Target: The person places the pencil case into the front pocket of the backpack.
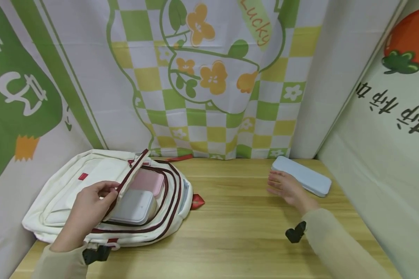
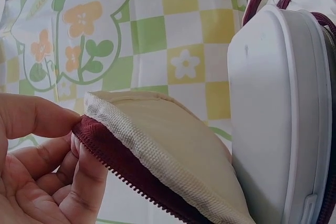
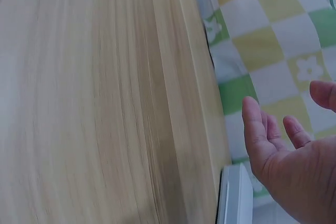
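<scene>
At the left of the head view a white backpack [image 1: 61, 186] with dark red zippers lies on the table. My left hand [image 1: 90, 205] pinches the zippered edge of its front pocket flap [image 1: 134, 170], holding it up. Inside the pocket sit a white case [image 1: 134, 205] and a pink case [image 1: 150, 181]. The left wrist view shows thumb and finger on the flap's dark red zipper tape [image 2: 105, 137], beside the white case. On the right, my right hand [image 1: 286, 188] hovers near a light blue case [image 1: 302, 175], fingers extended and holding nothing.
A wooden table [image 1: 230, 217] spans the space between backpack and blue case. Behind it hangs a checkered, flowered curtain [image 1: 213, 128], with printed fabric at both sides. A red tag [image 1: 197, 201] sticks out from the backpack's right side.
</scene>
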`<state>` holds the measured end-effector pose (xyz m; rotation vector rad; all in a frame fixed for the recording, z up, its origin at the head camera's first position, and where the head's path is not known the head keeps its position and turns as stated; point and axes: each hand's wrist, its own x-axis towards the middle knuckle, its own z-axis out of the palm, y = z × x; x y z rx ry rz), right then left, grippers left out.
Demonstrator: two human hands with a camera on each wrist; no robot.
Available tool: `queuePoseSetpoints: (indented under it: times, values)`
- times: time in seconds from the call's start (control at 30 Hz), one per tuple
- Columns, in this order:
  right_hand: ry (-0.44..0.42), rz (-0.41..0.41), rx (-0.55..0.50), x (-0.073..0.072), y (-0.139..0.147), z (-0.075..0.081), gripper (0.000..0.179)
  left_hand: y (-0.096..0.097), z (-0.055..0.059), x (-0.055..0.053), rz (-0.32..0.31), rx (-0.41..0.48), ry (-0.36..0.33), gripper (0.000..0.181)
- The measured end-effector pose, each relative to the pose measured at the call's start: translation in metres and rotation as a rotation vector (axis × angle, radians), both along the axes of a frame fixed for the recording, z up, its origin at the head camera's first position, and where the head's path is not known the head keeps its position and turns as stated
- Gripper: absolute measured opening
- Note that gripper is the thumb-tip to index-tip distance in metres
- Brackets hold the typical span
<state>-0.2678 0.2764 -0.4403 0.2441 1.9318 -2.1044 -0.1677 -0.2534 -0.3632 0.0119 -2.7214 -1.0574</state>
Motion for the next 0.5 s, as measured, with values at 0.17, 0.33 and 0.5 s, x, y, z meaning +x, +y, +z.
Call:
queuePoseSetpoints:
  times: [0.17, 0.33, 0.5]
  values:
    - [0.001, -0.019, 0.029, 0.003, 0.028, 0.004, 0.045, 0.0, -0.001, -0.001, -0.002, -0.004, -0.007, 0.024]
    - [0.012, -0.042, 0.034, 0.007, 0.052, 0.005, 0.05, -0.001, -0.001, 0.001, -0.002, -0.015, 0.013, 0.023]
    - [0.013, -0.062, 0.027, 0.013, 0.074, 0.001, 0.052, -0.001, 0.0, 0.0, -0.016, -0.019, 0.01, 0.024]
